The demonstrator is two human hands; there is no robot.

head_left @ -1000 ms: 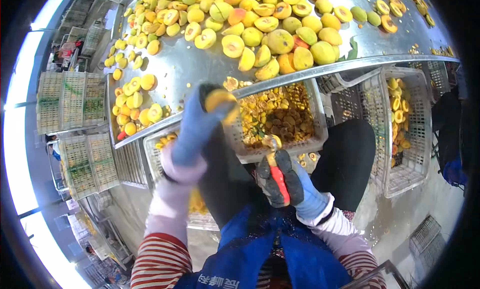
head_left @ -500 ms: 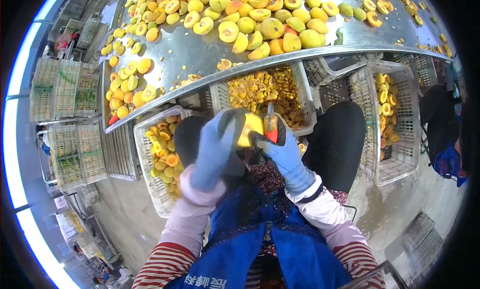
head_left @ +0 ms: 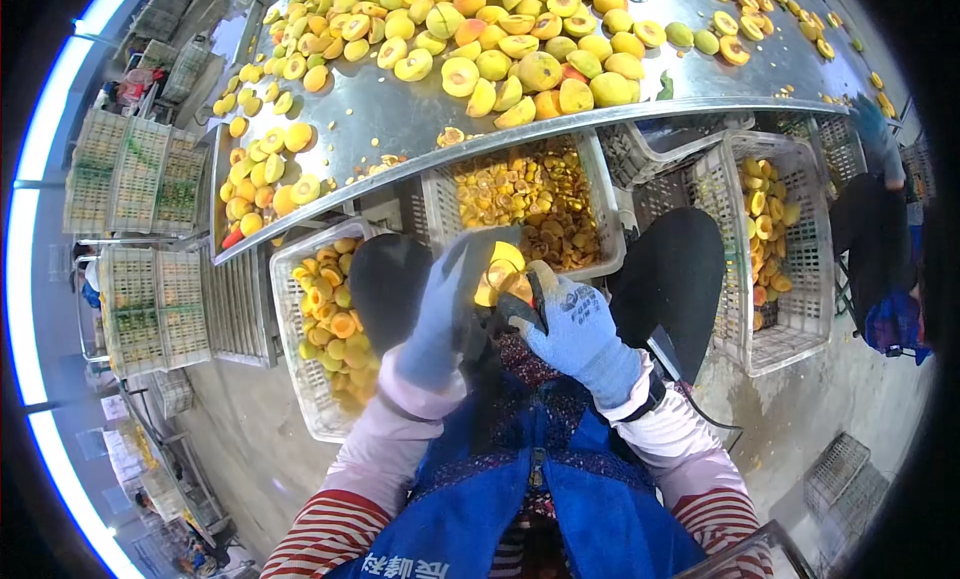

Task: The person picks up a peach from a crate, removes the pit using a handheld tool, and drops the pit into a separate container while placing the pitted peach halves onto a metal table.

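While both gloved hands meet over the lap, the peach (head_left: 500, 271) sits between them, just in front of the blue apron (head_left: 520, 489) and below the near edge of the middle crate (head_left: 610, 241). Half a second ago the fruit showed a broad yellow face with the tool's red handle upright beside it; now the handle is mostly hidden, the dark tool (head_left: 528, 301) is pushed in at the fruit's lower right, and the peach shows as narrower yellow-orange wedges. A second ago the left hand was up at the table edge with the fruit and the right hand was low at the lap with the tool; now both are together

Peach long axis runs roughly up-down in view, tilted a bit right at the top; cut face points toward the right hand. Blade direction: cannot tell, too small

Left hand (head_left: 445, 304): fingers curled around the peach from the left, holding it. Right hand (head_left: 575, 329): fingers closed on the tool, thumb side against the fruit

Outward: middle crate holds pits and scraps, left crate (head_left: 300, 369) holds halved fruit, right crate (head_left: 745, 309) holds a strip of halves. Steel table (head_left: 400, 114) above carries whole and halved peaches. Another person's dark figure (head_left: 880, 229) at far right
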